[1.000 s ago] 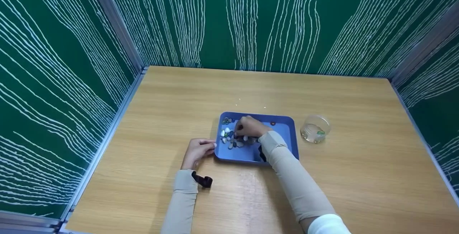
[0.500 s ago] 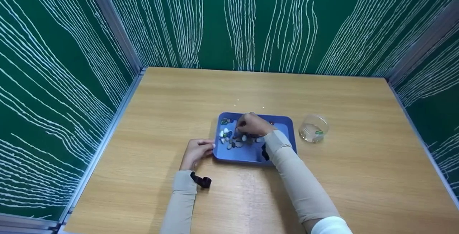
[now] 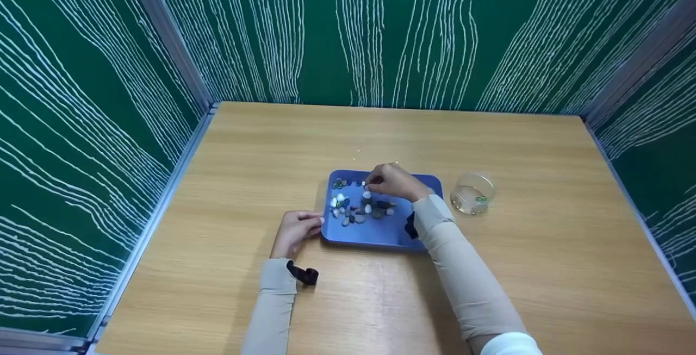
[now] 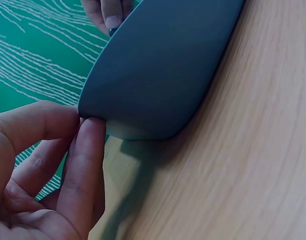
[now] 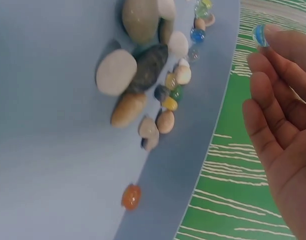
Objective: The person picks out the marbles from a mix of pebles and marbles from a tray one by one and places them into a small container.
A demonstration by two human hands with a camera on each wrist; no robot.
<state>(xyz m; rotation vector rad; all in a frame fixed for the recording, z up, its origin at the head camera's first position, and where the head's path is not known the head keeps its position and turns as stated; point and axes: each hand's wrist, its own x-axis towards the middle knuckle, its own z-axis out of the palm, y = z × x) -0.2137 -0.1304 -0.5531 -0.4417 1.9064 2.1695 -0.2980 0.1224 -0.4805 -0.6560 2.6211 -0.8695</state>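
We see the left hand [image 3: 296, 230] pinching the tray [image 3: 348, 239] at its left side, low on the wall in the left wrist view; we'd guess that's to steady it, since the other hand works over it. The right hand [image 3: 396, 182] is narrow, thumb and finger pinching a blue marble [image 5: 260, 36] above the tray's far side. A fingertip grip likely suits something this small and slick, and leaves a clear view of it. Stones [image 5: 116, 72] and glass bits [image 5: 176, 93] lie mixed inside, mostly toward the left; the walls probably stop them rolling off. One orange marble [image 5: 131, 196] sits apart. We note a clear cup [image 3: 472, 192] just right of the tray, seemingly within right-hand reach, a green piece [image 3: 481, 199] inside.
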